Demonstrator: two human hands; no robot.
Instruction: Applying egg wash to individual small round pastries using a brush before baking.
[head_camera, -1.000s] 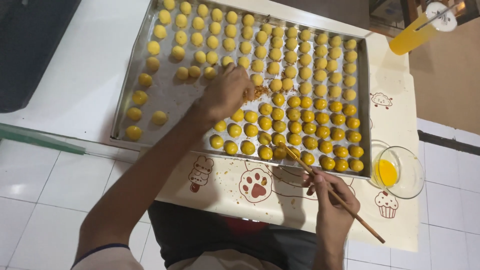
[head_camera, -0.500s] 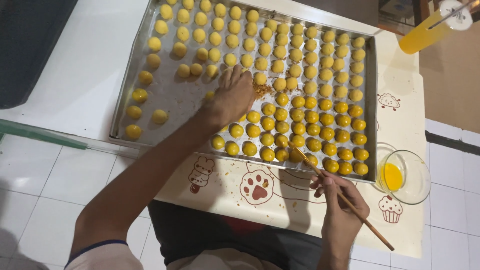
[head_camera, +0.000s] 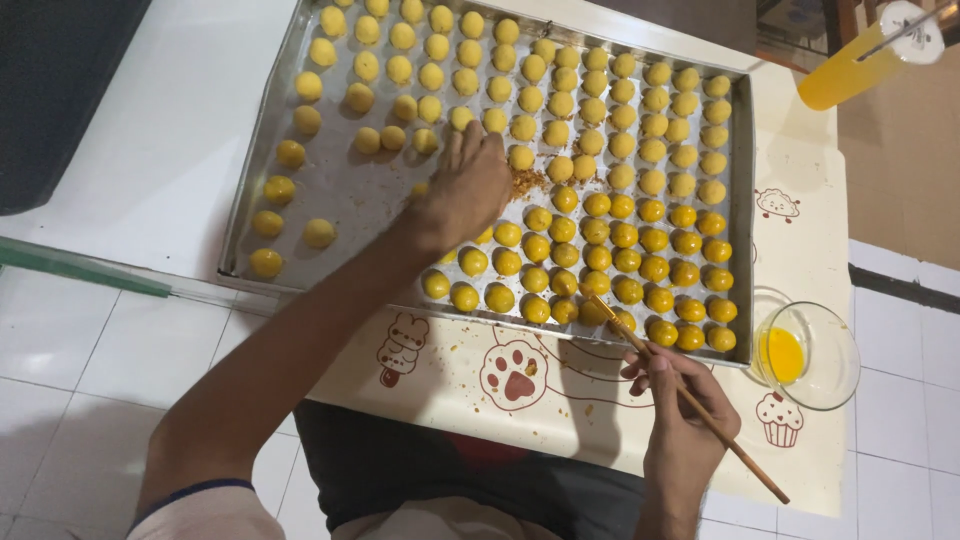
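Note:
A metal baking tray (head_camera: 330, 190) holds several rows of small yellow dough balls (head_camera: 640, 180); those at the near right look glossier. My left hand (head_camera: 468, 185) rests on the tray's middle, fingers curled over balls beside a patch of crumbs (head_camera: 527, 182). Whether it grips one I cannot tell. My right hand (head_camera: 680, 420) is below the tray's near edge, holding a thin wooden brush (head_camera: 690, 400) whose tip touches a ball in the nearest row (head_camera: 610, 308).
A small glass bowl (head_camera: 830, 350) of yellow egg wash stands to the right of the tray. The tray lies on a cream mat (head_camera: 450, 390) printed with paw and cupcake drawings. A yellow bottle (head_camera: 850, 65) lies at the far right. White floor tiles (head_camera: 60, 380) surround it.
My left hand stays on the tray's middle, shifting slightly among the balls. The brush tip has moved a little along the nearest row. The view has drifted slightly.

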